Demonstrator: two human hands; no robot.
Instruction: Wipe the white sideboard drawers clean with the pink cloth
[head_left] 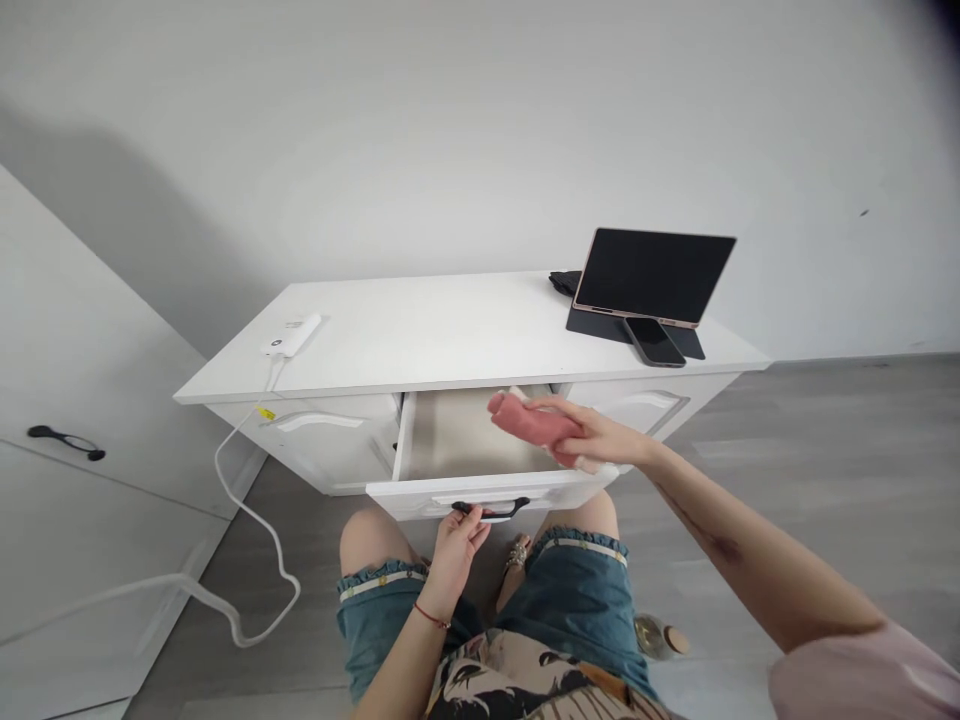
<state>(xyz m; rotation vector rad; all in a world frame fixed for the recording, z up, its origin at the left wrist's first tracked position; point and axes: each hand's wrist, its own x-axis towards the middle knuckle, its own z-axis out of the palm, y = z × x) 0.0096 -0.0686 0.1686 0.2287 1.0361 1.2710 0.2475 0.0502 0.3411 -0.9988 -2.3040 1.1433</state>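
In the head view, my left hand (455,545) has its fingers closed on the black handle (506,513) of a white drawer (435,492), which is pulled out of the cabinet. A rolled pink cloth (534,425) with paler edges hangs above the right part of the drawer. My right hand (596,437) grips it from the right side, fingers along its top. The pale drawer floor (457,432) shows to the left of the cloth; the cloth and hand hide part of the right side.
A dark-screened tablet (654,275) and a phone (655,342) stand on the right of the white cabinet top (420,335). At the left lies a white power strip (294,335), its cable (259,515) trailing down. A glass jar (652,636) is on the floor by my leg.
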